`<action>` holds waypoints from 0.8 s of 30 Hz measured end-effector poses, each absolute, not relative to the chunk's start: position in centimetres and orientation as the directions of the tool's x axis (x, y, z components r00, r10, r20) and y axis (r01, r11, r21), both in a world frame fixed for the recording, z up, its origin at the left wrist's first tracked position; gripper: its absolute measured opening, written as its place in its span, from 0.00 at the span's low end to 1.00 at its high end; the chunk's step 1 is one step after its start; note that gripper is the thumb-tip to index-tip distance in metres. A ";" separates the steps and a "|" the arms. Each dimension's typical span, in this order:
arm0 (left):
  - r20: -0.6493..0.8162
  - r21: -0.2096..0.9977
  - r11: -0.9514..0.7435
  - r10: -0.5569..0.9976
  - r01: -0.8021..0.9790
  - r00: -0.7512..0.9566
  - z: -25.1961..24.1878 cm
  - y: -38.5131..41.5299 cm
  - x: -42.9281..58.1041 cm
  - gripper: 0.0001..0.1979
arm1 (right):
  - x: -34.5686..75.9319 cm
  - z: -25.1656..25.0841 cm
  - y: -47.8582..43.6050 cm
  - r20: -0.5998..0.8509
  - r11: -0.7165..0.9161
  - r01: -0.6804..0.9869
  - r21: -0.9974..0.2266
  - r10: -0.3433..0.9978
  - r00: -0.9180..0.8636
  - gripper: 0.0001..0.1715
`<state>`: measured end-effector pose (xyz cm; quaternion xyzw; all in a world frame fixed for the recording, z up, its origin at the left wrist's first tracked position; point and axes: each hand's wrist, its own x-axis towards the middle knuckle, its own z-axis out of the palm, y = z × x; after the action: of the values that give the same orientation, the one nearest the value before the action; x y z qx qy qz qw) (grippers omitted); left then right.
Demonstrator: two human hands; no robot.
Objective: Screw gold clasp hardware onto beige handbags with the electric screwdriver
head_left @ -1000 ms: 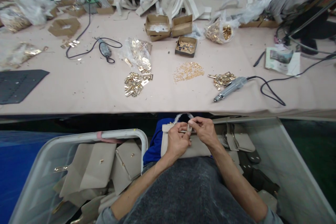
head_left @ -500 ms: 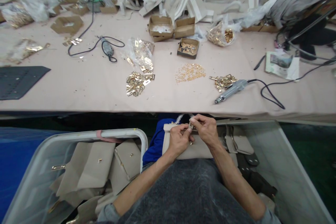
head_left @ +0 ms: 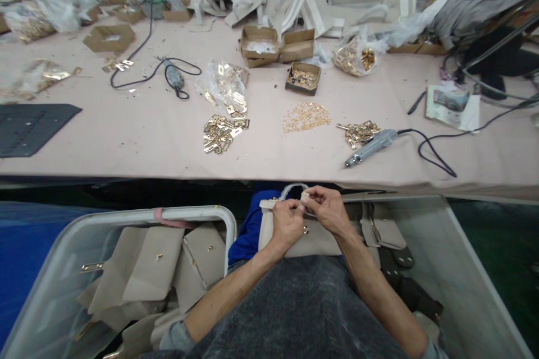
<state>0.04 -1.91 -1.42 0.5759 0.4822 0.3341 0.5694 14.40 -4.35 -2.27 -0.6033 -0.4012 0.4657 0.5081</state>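
A beige handbag (head_left: 320, 240) lies across my lap, its clear-wrapped handle (head_left: 290, 188) pointing toward the table. Above the bag's front, my left hand (head_left: 288, 223) and my right hand (head_left: 328, 208) meet with fingertips pinched together. Between them is a small beige tab (head_left: 304, 196), apparently part of the bag; the fingers cover most of it. A small gold turn lock (head_left: 306, 230) shows on the bag's front just below my hands.
On the table (head_left: 168, 151) are gold plates (head_left: 221, 134), tiny gold screws (head_left: 306, 118), more gold fittings (head_left: 357, 133) and a corded electric screwdriver (head_left: 370, 147). Bins with beige bags flank me, the left bin (head_left: 229, 224) and the right bin (head_left: 471, 269). Beige pieces (head_left: 286, 0) pile up behind.
The tab between my fingers has turned, so the gold plate seen on it earlier is out of sight. My right hand has shifted slightly left. The turn lock shows more clearly.
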 end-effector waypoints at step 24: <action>-0.184 0.981 0.161 0.951 0.113 0.247 -2.0 -1.2 0.4 0.17 | 14.2 -2.4 -3.2 -0.122 -0.181 0.157 -0.971 0.937 0.327 0.25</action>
<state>0.39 -1.21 -1.98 0.5371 0.4954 0.3622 0.5788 14.22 -3.16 -2.35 -0.6547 -0.4180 0.4025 0.4845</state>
